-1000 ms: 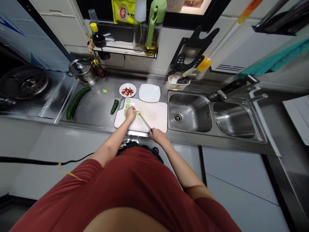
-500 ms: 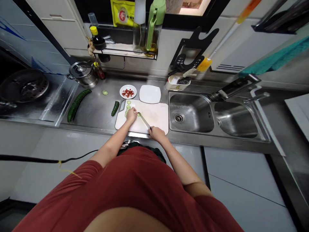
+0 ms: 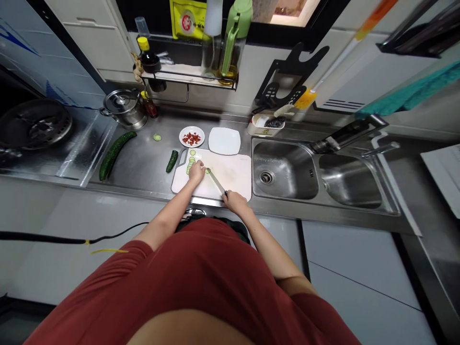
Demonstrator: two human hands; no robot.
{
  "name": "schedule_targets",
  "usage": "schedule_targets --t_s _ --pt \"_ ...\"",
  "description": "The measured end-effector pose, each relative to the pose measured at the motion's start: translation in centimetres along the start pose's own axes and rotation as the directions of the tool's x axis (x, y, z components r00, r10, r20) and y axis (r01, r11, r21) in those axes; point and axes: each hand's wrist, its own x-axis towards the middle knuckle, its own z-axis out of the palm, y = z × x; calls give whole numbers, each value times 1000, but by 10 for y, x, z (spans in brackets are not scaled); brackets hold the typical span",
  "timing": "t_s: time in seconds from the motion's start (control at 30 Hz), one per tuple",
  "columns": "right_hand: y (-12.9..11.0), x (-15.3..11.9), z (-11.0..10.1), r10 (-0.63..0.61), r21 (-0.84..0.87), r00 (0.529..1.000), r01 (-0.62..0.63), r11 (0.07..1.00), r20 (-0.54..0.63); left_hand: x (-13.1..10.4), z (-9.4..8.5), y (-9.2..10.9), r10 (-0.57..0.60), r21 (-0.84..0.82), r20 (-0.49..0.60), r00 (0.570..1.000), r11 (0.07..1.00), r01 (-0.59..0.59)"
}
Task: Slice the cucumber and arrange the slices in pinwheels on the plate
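Observation:
My right hand (image 3: 235, 202) is wrapped round the handle of a kitchen knife (image 3: 217, 183), its blade pointing up and left over the white cutting board (image 3: 230, 175). A cucumber slice (image 3: 207, 170) lies at the blade's tip. Left of the blade, my left hand (image 3: 196, 171) rests low over the board with its fingers curled together; what is under them is too small to make out. Several cucumber slices (image 3: 192, 160) lie along the board's left side, partly covered by that hand. A cut piece of cucumber (image 3: 172, 161) sits on the counter beside the board.
Behind the board stand a plate of chopped red pieces (image 3: 191, 137) and a white square plate (image 3: 224, 141). Left are a long cucumber (image 3: 115, 155), a cucumber end (image 3: 157, 137) and a lidded pot (image 3: 124, 109). A double sink (image 3: 283, 167) adjoins on the right.
The camera view has shifted slightly. Both hands, the knife and the slices keep nearly the same places on the board.

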Motion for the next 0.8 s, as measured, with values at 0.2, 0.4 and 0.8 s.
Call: schedule_targets --t_s 0.2,0.4,0.8 --pt "9 -10 7 21 3 1000 -21 1000 3 -1 1 0 6 9 -2 1000 1000 -6" --pt "14 -14 11 21 12 1000 -21 1000 -2 -2 3 -3 20 3 -18 1000 1000 -20" --pt "14 -13 10 12 26 1000 -12 1000 0 -3 3 -2 17 1 -18 1000 1000 -17"
